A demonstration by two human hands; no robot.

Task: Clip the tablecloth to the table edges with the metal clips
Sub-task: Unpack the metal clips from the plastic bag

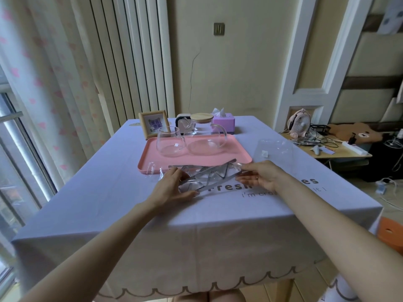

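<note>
A lavender tablecloth point(109, 199) with a scalloped hem covers the table and hangs over its near edge. In the middle lies a bundle of metal clips point(207, 176) in clear plastic wrapping. My left hand point(172, 188) grips the bundle's left end, thumb below and fingers above. My right hand point(259, 176) holds the right end, fingers curled round it. The bundle sits just in front of the pink tray.
A pink tray point(152, 160) carries a glass cup point(171, 141) and a glass teapot point(206, 136). Behind stand a framed picture point(153, 124) and a purple tissue box point(224, 120). A clear plastic bag point(274, 151) lies at right. A cluttered side table point(340, 153) holds a pink fan point(299, 123).
</note>
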